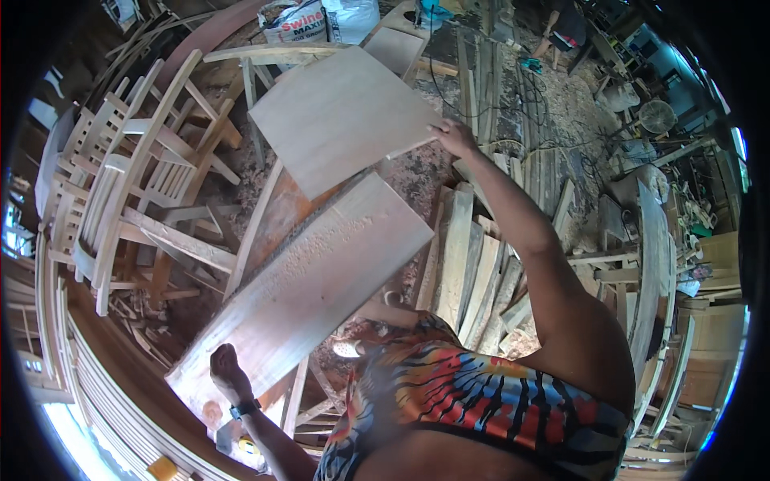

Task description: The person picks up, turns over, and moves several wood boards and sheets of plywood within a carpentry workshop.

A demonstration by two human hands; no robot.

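My right hand (453, 138), arm stretched forward, grips the right corner of a large square, thin wooden panel (341, 116). The far part of that panel lies over other wood. A short pale strip (413, 147) shows just below this hand; whether it belongs to the panel I cannot tell. Closer to me a long, wide board (321, 276) lies slantwise, with wood shavings (321, 248) scattered along its far side. Over the board's left end, my left hand (228, 373) is closed in a fist; anything inside it is hidden. A dark band circles that wrist.
Wooden chair frames (152, 168) stack up at the left. Rough planks (469, 264) lie right of the board, beneath my right arm. White sacks (321, 20) stand at the back, and a cable (437, 76) runs across the shaving-strewn floor. Another person (565, 32) is far right.
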